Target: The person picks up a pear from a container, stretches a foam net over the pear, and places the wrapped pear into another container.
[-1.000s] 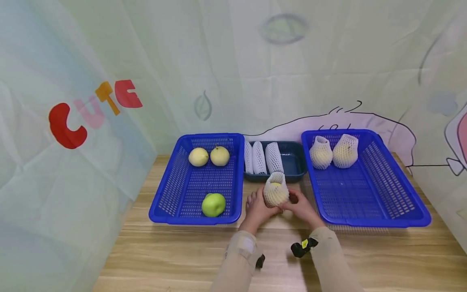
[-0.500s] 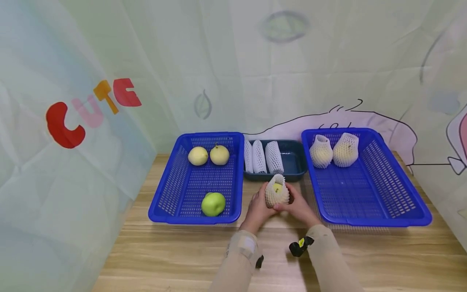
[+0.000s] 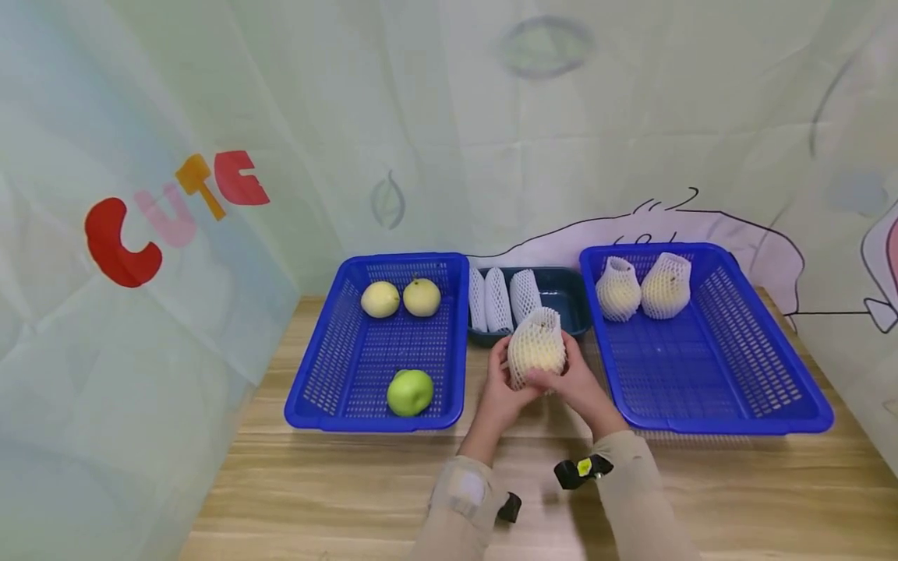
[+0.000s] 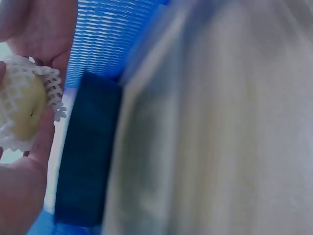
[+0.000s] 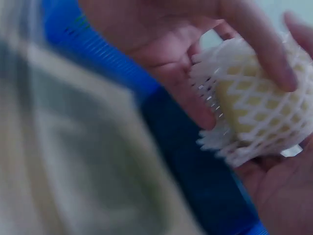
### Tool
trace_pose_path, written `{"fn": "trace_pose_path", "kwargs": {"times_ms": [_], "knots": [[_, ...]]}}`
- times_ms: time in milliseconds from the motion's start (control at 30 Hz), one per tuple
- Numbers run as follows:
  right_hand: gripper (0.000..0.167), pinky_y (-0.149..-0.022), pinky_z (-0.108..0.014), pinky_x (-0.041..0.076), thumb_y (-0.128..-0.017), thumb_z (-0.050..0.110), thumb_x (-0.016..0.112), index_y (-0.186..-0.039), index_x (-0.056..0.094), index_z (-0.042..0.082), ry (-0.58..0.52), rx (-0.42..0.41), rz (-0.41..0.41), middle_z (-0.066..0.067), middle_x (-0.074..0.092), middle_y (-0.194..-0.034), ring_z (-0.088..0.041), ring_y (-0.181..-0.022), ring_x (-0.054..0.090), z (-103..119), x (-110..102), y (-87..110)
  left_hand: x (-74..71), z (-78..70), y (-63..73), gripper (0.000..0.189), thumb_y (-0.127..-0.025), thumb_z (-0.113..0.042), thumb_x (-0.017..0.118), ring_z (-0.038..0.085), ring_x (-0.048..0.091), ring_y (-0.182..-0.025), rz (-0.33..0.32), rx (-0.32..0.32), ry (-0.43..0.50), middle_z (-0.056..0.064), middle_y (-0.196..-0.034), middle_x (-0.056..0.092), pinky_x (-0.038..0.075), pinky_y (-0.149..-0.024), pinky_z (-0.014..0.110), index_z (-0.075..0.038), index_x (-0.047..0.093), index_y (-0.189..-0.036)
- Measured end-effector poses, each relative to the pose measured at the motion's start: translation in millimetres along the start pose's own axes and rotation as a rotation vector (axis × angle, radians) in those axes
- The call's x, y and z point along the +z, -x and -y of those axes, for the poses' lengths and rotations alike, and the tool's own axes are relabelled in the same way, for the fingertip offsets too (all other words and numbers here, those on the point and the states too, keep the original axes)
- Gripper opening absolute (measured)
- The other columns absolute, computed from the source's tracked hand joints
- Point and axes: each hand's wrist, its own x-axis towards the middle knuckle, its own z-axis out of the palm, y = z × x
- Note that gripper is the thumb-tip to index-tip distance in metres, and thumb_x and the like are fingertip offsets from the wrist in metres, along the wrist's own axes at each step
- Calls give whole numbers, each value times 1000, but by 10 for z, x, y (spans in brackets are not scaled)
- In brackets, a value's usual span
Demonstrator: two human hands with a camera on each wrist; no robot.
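Head view: a pear (image 3: 535,360) inside a white foam net (image 3: 547,318) is held between the fingers of the left hand (image 3: 501,393) and those of the right hand (image 3: 582,389), seemingly raised off the bench (image 3: 351,499). Both sets of fingers are curled about its sides, and the right thumb is laid across its near face. The net's mouth is turned upward, above the fingertips. In the left wrist view, bare yellow skin is left exposed at one ragged edge of the net, beside the fingers.

Directly beyond the fingers, rolled nets (image 3: 497,302) are kept in a dark tray (image 3: 567,308). To their left, two bare pears (image 3: 380,300) and a green fruit (image 3: 410,393) are held by a blue basket (image 3: 379,425); to their right, two netted pears (image 3: 665,290) are set in another basket (image 3: 673,382).

For a good fit, the pear is best steadied by one set of fingers while the net is eased along by the other. The pull should be spread round the rim, as thin strands could be torn, and bruising is best avoided by light pressure.
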Motion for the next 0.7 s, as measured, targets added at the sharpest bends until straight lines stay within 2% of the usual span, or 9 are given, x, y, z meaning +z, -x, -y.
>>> {"fn": "trace_pose_path", "kwargs": {"times_ms": [167, 267, 300, 367, 433, 467, 567, 633, 700], "knots": [[88, -95, -43, 35, -73, 16, 76, -140, 21, 0, 193, -78, -29, -23, 42, -128, -32, -113, 43, 335, -76, 53, 33, -190, -22, 83, -74, 14, 65, 31, 49, -108, 42, 14, 71, 19, -131, 35, 46, -85, 31, -5, 23, -142], [88, -95, -45, 35, -72, 18, 77, -139, 24, -1, 248, -100, -100, -23, 43, -127, -33, -113, 44, 585, -201, 67, 45, -352, -25, 79, -79, 7, 65, 33, 50, -109, 76, 38, -10, 20, -133, 36, 46, -86, 38, -5, 21, -143], [88, -96, -46, 35, -72, 18, 77, -139, 23, -1, 241, -95, -135, -23, 43, -128, -34, -114, 43, 675, -277, 58, 32, -418, -21, 76, -81, 2, 65, 33, 49, -111, 84, 56, -67, 20, -134, 36, 44, -88, 41, -5, 21, -143], [90, -99, -48, 32, -75, 22, 76, -141, 19, 1, 239, -72, -215, -24, 39, -132, -35, -118, 40, 848, -491, 12, -40, -563, -2, 71, -83, -7, 66, 34, 44, -118, 75, 113, -257, 19, -136, 36, 39, -93, 47, -7, 25, -142], [92, -100, -50, 30, -77, 25, 74, -143, 14, 3, 268, -63, -286, -25, 36, -134, -37, -120, 37, 962, -777, -78, -170, -670, 18, 67, -83, -17, 68, 34, 36, -124, 17, 159, -500, 18, -137, 36, 33, -97, 50, -8, 31, -139], [94, -100, -52, 29, -77, 27, 73, -143, 11, 2, 301, -51, -301, -26, 34, -135, -38, -120, 36, 988, -933, -125, -245, -703, 29, 66, -81, -19, 69, 35, 33, -125, -30, 154, -619, 18, -137, 36, 31, -98, 52, -9, 35, -137], [99, -99, -56, 28, -79, 28, 71, -144, 3, 0, 415, -3, -251, -31, 29, -136, -42, -120, 32, 915, -1348, -304, -479, -699, 52, 66, -77, -23, 72, 40, 29, -125, -157, 48, -898, 21, -135, 35, 29, -96, 57, -9, 41, -133], [99, -99, -57, 28, -80, 24, 70, -143, -1, -5, 449, 39, -155, -34, 26, -136, -44, -119, 32, 785, -1549, -419, -597, -642, 54, 68, -77, -24, 72, 42, 31, -123, -178, -82, -973, 24, -135, 34, 31, -95, 56, -9, 40, -135], [95, -98, -57, 30, -81, 22, 68, -141, 2, -11, 482, 93, -60, -35, 28, -131, -44, -116, 34, 637, -1682, -505, -668, -585, 55, 68, -80, -25, 68, 43, 36, -121, -149, -206, -986, 26, -134, 35, 35, -94, 54, -8, 36, -137]]}}
